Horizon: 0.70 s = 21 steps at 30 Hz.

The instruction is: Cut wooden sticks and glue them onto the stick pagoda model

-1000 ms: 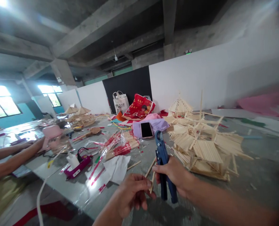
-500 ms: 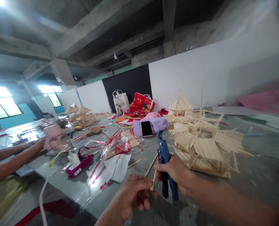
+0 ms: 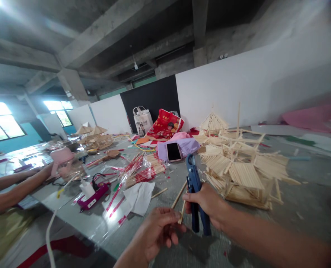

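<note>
Low in the middle of the frame, the right hand has its grip clamped around the handles of the blue cutting pliers, which stand upright with the head pointing up. Just left of it, the left hand pinches a short wooden stick between its fingertips, close beside the pliers. Behind them, on the grey bench, stands a model made of sticks. At the left edge, another person's arm rests near a purple glue gun.

Concrete beam ceiling, white partition wall, bright windows, grey table
</note>
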### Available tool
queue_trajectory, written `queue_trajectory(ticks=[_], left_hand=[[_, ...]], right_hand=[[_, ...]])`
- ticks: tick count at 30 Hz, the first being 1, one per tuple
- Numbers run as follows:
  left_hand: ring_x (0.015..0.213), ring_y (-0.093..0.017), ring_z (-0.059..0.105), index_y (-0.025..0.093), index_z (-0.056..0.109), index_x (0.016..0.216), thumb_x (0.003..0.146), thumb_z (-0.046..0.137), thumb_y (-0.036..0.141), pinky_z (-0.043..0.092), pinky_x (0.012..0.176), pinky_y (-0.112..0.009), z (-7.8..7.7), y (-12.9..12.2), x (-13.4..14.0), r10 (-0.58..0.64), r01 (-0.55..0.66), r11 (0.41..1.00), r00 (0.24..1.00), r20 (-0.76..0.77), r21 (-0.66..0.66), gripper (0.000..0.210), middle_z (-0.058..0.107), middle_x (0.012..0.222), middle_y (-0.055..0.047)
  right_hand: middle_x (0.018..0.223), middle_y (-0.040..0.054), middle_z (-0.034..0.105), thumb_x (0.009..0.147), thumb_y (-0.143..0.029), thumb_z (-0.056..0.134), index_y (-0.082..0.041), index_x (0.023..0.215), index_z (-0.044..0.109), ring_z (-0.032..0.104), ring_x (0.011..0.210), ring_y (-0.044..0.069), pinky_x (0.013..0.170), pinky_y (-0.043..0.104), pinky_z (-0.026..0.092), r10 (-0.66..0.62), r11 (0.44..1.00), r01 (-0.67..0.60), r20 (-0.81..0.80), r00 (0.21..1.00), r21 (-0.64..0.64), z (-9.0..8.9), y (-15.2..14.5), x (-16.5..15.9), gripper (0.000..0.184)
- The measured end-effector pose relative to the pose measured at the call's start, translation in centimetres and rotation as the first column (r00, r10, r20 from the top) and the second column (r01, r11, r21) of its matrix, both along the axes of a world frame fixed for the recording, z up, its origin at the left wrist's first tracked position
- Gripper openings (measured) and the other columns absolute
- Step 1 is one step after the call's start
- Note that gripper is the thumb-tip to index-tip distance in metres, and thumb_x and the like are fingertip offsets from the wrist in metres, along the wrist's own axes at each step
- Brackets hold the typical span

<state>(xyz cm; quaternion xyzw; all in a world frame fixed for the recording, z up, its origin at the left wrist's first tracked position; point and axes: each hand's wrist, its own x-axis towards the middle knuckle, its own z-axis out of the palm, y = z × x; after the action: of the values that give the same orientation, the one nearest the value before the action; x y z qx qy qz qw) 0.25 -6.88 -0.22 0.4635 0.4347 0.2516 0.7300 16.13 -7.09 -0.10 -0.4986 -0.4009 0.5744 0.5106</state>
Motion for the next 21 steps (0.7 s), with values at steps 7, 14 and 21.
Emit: queue_trajectory(ticks=[7,14,21], left_hand=[[0.032,-0.002,0.046,0.011,0.058,0.065,0.066,0.062,0.027,0.028,0.028,-0.01,-0.2,-0.2,0.2,0.051,-0.05,0.997,0.998,-0.031,0.051,0.017,0.064,0.056,-0.003],[0.032,-0.005,0.047,0.012,0.056,0.061,0.064,0.065,0.032,0.03,0.028,-0.014,-0.1,-0.4,-0.3,0.154,-0.132,0.972,0.982,-0.105,0.195,0.022,0.06,0.049,0.0],[0.034,-0.002,0.045,0.011,0.057,0.062,0.065,0.066,0.029,0.031,0.031,-0.011,0.1,-0.1,-2.2,0.167,-0.168,0.976,0.986,0.014,0.142,0.02,0.059,0.053,0.001]], right_hand=[[0.052,0.0038,0.053,0.069,-0.015,0.052,-0.012,0.074,0.046,0.052,0.046,0.016,0.046,0.022,0.044,0.003,1.0,-0.003,0.038,0.999,-0.008,0.2,0.0,-0.3,0.008],[0.052,0.0056,0.053,0.08,-0.022,0.041,-0.012,0.079,0.046,0.051,0.044,0.015,0.042,0.021,0.04,0.042,0.996,-0.027,0.18,0.983,-0.084,0.5,-1.5,0.1,0.012],[0.061,0.006,0.056,0.073,-0.026,0.052,-0.018,0.086,0.053,0.053,0.049,0.016,0.042,0.02,0.036,0.316,0.946,-0.228,0.491,0.812,-0.231,1.2,-7.8,4.1,0.015]])
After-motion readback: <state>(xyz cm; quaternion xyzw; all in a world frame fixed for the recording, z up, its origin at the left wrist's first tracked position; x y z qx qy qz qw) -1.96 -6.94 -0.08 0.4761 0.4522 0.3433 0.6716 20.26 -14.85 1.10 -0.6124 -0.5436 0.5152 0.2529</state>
